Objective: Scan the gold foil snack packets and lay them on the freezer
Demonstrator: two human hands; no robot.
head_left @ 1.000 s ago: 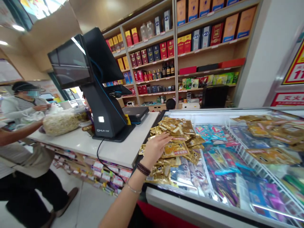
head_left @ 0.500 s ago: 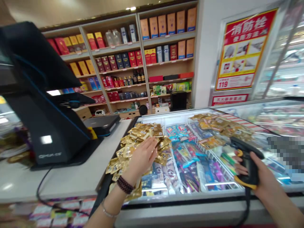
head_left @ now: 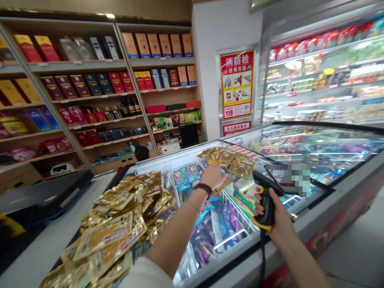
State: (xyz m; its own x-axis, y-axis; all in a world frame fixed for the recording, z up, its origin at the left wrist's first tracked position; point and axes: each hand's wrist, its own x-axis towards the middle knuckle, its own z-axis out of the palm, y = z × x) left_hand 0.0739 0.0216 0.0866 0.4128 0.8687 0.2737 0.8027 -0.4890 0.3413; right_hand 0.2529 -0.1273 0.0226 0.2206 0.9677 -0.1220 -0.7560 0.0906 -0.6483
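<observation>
A heap of gold foil sachets (head_left: 232,163) lies in the far compartment of a white chest freezer (head_left: 223,259), just ahead of the left hand (head_left: 213,177), the nearer hand, its fingers loosely spread at the heap's near edge. The right hand (head_left: 277,216) is closed around a black-and-yellow handheld barcode scanner (head_left: 265,190), off to the heap's right.

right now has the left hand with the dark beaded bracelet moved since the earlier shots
Yes, the left hand has moved off the heap of gold foil packets, farther along the white chest freezer's front rim.
</observation>
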